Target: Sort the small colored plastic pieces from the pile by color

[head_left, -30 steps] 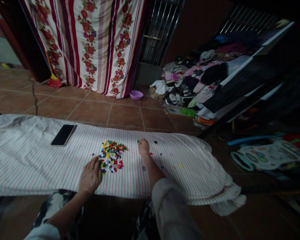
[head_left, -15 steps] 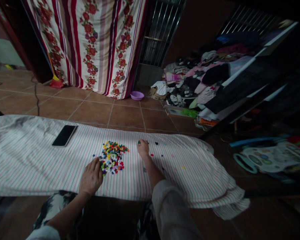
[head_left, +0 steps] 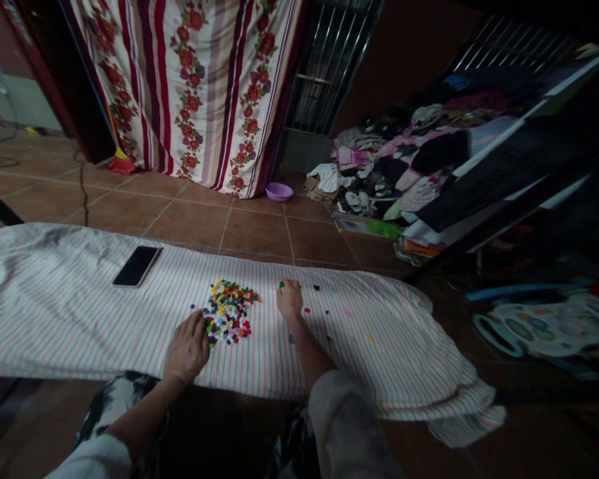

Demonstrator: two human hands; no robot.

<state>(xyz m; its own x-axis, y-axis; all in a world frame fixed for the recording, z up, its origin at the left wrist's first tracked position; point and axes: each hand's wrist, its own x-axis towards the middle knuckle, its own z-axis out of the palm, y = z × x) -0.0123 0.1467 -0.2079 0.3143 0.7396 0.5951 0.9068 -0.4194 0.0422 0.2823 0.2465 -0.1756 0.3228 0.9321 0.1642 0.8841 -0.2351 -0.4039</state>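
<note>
One long striped cloth covers the table, soft and wrinkly, with a flat black phone lying on it. A pile of tiny bright beads sits in the middle of the cloth. The left hand rests flat at the pile's edge, fingers together, and the right hand is curled near a few loose beads; its fingers cannot be seen well.

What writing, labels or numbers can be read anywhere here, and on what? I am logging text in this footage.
None can be read.
The phone lies with a dark, blank screen on the striped cloth.
The small coloured pieces show no marks at this size.
The flat toy board at the right has coloured patches, too dim and blurred to read.
</note>
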